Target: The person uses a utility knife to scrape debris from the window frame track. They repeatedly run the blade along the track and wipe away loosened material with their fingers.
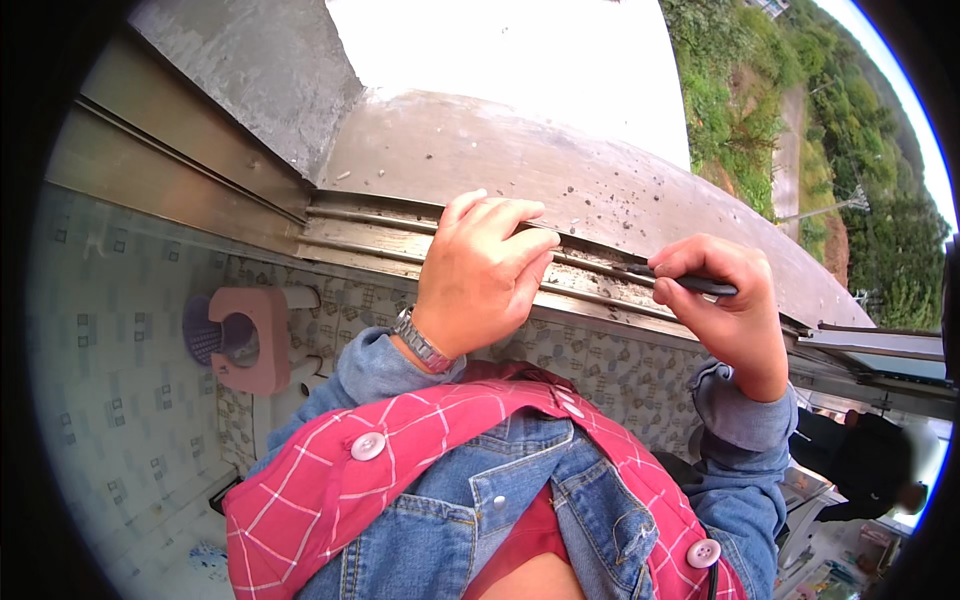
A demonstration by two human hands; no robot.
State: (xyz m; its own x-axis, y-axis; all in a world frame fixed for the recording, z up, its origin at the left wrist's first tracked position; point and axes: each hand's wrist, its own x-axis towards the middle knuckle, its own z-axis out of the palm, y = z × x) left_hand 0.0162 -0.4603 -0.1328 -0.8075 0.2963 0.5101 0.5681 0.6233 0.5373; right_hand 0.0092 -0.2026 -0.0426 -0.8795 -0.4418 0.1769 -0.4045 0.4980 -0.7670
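Note:
My right hand pinches a slim black-handled tool between thumb and fingers. Its dark tip points left into the metal window track, where loose dirt lies along the grooves. To the left, my left hand rests over the same track, back of the hand up and fingers bent. Its palm is hidden, so whether anything is pinched there does not show. Beyond the track runs a grey outer sill strewn with dark crumbs and small pale bits.
A pink plastic stool-like piece stands below left, near a purple basket. Glass and a metal frame border the left side. An open window sash juts out at right. Another person in dark clothes is at lower right.

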